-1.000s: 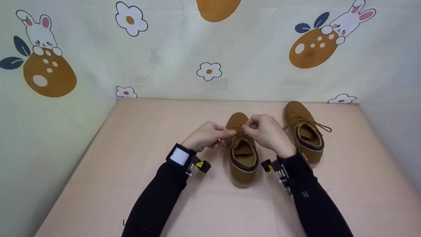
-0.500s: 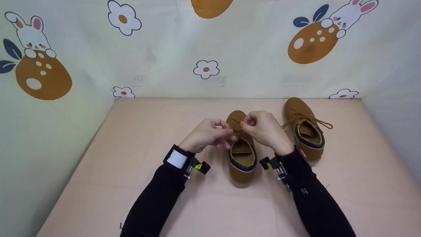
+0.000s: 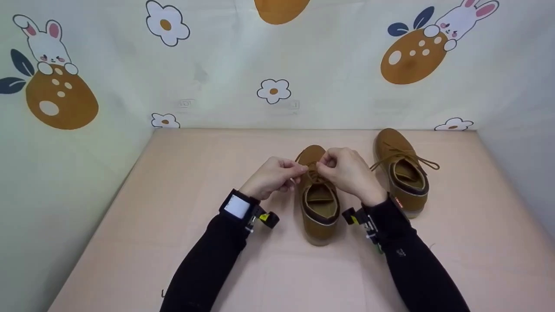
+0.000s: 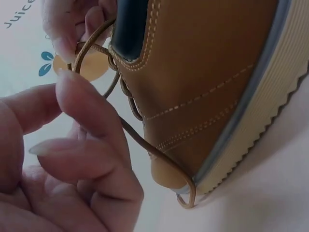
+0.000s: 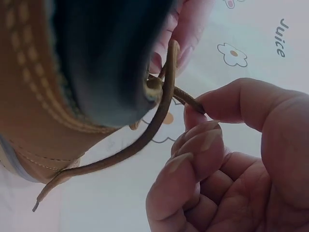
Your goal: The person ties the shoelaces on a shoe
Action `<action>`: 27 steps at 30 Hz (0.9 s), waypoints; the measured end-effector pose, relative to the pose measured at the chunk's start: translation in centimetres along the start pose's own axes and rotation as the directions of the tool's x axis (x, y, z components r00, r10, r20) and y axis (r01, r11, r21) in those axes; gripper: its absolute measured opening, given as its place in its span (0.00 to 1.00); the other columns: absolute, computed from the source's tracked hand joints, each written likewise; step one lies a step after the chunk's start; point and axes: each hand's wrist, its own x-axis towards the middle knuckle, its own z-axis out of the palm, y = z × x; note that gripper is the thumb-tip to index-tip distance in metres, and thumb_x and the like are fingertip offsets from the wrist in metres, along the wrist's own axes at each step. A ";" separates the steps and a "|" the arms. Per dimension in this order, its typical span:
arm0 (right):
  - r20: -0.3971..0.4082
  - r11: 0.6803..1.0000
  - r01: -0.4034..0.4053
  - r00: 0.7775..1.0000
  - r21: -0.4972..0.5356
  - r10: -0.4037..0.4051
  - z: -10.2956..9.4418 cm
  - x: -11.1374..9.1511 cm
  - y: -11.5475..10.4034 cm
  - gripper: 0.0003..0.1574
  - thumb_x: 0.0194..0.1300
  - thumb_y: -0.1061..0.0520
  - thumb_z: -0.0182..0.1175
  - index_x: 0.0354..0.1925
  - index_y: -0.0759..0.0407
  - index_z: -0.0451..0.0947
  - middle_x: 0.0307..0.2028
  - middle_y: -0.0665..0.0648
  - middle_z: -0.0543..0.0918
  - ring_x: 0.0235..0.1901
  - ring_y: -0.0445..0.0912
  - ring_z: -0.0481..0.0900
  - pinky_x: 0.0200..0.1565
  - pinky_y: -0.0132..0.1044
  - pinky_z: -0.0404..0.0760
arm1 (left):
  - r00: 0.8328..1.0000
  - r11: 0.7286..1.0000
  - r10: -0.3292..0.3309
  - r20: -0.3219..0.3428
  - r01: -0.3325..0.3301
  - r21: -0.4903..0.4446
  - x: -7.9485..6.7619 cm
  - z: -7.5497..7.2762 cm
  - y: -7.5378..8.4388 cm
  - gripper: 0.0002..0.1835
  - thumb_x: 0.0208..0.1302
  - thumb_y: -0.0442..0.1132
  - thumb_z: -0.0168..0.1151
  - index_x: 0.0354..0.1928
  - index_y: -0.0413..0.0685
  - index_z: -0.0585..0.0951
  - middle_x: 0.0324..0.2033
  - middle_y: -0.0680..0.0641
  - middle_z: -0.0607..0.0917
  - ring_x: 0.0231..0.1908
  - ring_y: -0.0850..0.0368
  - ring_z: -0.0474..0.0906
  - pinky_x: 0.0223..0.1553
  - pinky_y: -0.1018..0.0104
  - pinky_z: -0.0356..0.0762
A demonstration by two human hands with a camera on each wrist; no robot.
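A tan lace-up shoe (image 3: 320, 234) stands on the table, toe pointing away from me. Over its lacing, my left hand (image 3: 274, 175) pinches the brown shoelace (image 4: 145, 141) between thumb and forefinger. My right hand (image 3: 349, 171) faces it across the shoe and pinches another part of the lace near its tip, with the other fingers curled under, as the right wrist view shows. Between the two hands the lace bends into a loop (image 5: 170, 72). One lace stretch runs down past the shoe's side in the left wrist view.
The matching tan shoe (image 3: 412, 203) stands to the right, near the right forearm, its lace tied in a bow. A pale patterned backdrop (image 3: 225, 65) rises behind the table (image 3: 182, 182) and along both sides.
My left fingers loosened half a second ago, and now thumb and forefinger are together on the lace again, slightly nearer the toe. My right hand keeps its pinch, almost in place.
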 end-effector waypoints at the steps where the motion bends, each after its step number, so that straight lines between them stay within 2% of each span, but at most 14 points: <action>1: -0.001 1.000 0.001 1.000 0.000 -0.001 0.0 0.0 0.0 0.08 0.65 0.56 0.61 0.31 0.58 0.82 0.26 0.51 0.81 0.27 0.47 0.75 0.32 0.39 0.73 | 1.000 0.999 0.001 0.002 -0.001 -0.032 0.0 0.1 0.1 0.09 0.69 0.38 0.63 0.41 0.37 0.84 0.26 0.46 0.83 0.17 0.62 0.76 0.18 0.75 0.65; 5: -0.001 1.000 -0.011 1.000 0.013 0.011 0.0 0.0 0.1 0.08 0.65 0.56 0.61 0.32 0.58 0.82 0.27 0.52 0.82 0.25 0.46 0.76 0.30 0.39 0.75 | 1.000 0.981 0.027 0.010 -0.024 -0.191 -0.3 0.3 0.4 0.06 0.69 0.34 0.62 0.42 0.36 0.81 0.33 0.42 0.87 0.24 0.58 0.83 0.24 0.74 0.76; 6: -0.001 1.000 -0.016 1.000 0.017 0.016 0.0 0.0 0.1 0.08 0.65 0.56 0.61 0.32 0.58 0.82 0.27 0.52 0.82 0.24 0.46 0.77 0.29 0.39 0.75 | 0.999 0.979 0.036 0.014 -0.033 -0.201 -0.4 0.3 0.5 0.05 0.69 0.33 0.62 0.41 0.37 0.80 0.35 0.41 0.88 0.25 0.58 0.83 0.25 0.73 0.77; 8: -0.001 1.000 -0.019 1.000 0.021 0.019 0.0 0.0 0.1 0.07 0.65 0.56 0.61 0.32 0.58 0.82 0.27 0.52 0.82 0.24 0.46 0.77 0.29 0.39 0.76 | 0.998 0.988 0.047 0.030 -0.042 -0.150 -0.5 0.3 0.5 0.05 0.68 0.34 0.63 0.39 0.38 0.80 0.34 0.41 0.88 0.23 0.58 0.82 0.23 0.73 0.76; 12: -0.001 1.000 -0.014 1.000 0.018 0.014 0.0 -0.1 0.0 0.07 0.65 0.56 0.61 0.32 0.58 0.82 0.26 0.51 0.82 0.24 0.45 0.77 0.31 0.39 0.75 | 0.999 0.999 0.033 0.043 -0.035 0.041 -0.5 0.5 0.3 0.09 0.67 0.40 0.66 0.37 0.40 0.83 0.26 0.46 0.85 0.17 0.62 0.74 0.18 0.74 0.67; 14: 0.002 1.000 -0.010 1.000 0.016 0.010 0.0 -0.1 0.0 0.07 0.65 0.56 0.61 0.32 0.58 0.82 0.26 0.51 0.82 0.24 0.45 0.76 0.31 0.39 0.75 | 1.000 0.998 0.017 0.017 -0.018 0.057 -0.3 0.6 0.1 0.13 0.68 0.46 0.65 0.36 0.41 0.84 0.23 0.48 0.82 0.15 0.63 0.71 0.16 0.75 0.64; 18: 0.018 1.000 -0.011 1.000 0.022 0.011 0.0 -0.1 0.0 0.07 0.65 0.56 0.61 0.33 0.58 0.82 0.27 0.51 0.82 0.23 0.46 0.77 0.30 0.40 0.76 | 0.999 0.999 0.011 -0.045 -0.012 -0.035 0.0 0.7 -0.2 0.16 0.70 0.48 0.62 0.35 0.39 0.83 0.21 0.48 0.80 0.13 0.63 0.71 0.14 0.76 0.60; 22: 0.025 1.000 -0.015 1.000 0.020 0.014 0.0 -0.1 0.0 0.07 0.65 0.56 0.61 0.33 0.58 0.82 0.28 0.52 0.82 0.27 0.46 0.78 0.33 0.40 0.76 | 0.999 0.992 0.029 -0.013 -0.030 -0.123 0.1 0.9 -0.2 0.09 0.70 0.38 0.63 0.38 0.37 0.84 0.26 0.46 0.85 0.18 0.61 0.78 0.17 0.76 0.67; 25: 0.013 1.000 -0.021 1.000 0.018 0.021 0.0 -0.1 0.0 0.07 0.65 0.56 0.62 0.33 0.58 0.83 0.28 0.52 0.83 0.27 0.47 0.78 0.33 0.40 0.75 | 0.999 0.973 0.043 0.010 -0.039 -0.229 -0.1 1.1 -0.2 0.06 0.70 0.33 0.60 0.40 0.36 0.82 0.31 0.43 0.87 0.24 0.58 0.83 0.23 0.76 0.74; 27: 0.002 1.000 -0.023 1.000 0.016 0.023 0.0 -0.1 0.0 0.07 0.64 0.55 0.62 0.33 0.58 0.83 0.27 0.52 0.82 0.26 0.47 0.78 0.32 0.40 0.75 | 0.999 0.956 0.044 0.003 -0.041 -0.291 -0.1 1.3 -0.1 0.05 0.71 0.33 0.59 0.39 0.36 0.80 0.33 0.41 0.88 0.26 0.57 0.84 0.25 0.75 0.76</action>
